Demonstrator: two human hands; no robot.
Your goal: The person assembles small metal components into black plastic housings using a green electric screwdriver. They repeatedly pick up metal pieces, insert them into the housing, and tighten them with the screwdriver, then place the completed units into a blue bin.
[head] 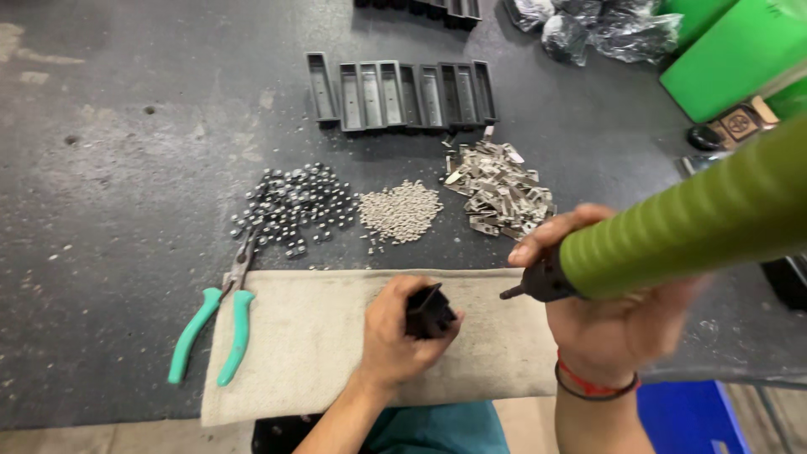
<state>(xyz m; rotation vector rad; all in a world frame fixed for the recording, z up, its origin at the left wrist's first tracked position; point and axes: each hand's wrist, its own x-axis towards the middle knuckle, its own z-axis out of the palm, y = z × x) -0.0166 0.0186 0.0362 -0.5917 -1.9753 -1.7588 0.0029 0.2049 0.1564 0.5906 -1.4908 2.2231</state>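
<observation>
My left hand [395, 336] grips a small black plastic part [430, 311] and holds it down on a beige cloth [303, 345]. To its right, my right hand [605, 311] is closed around a powered driver tool with a ribbed green body [698, 223]. The tool's black tip [517, 290] points left, toward the black part, a short gap away from it. A red band circles my right wrist.
Beyond the cloth lie a heap of dark round pieces [294, 206], a pile of small pale pellets [401, 210] and a pile of metal clips [500, 189]. Black trays [403, 92] stand in a row farther back. Teal-handled pliers [214, 324] lie left. Green boxes [731, 55] sit at right.
</observation>
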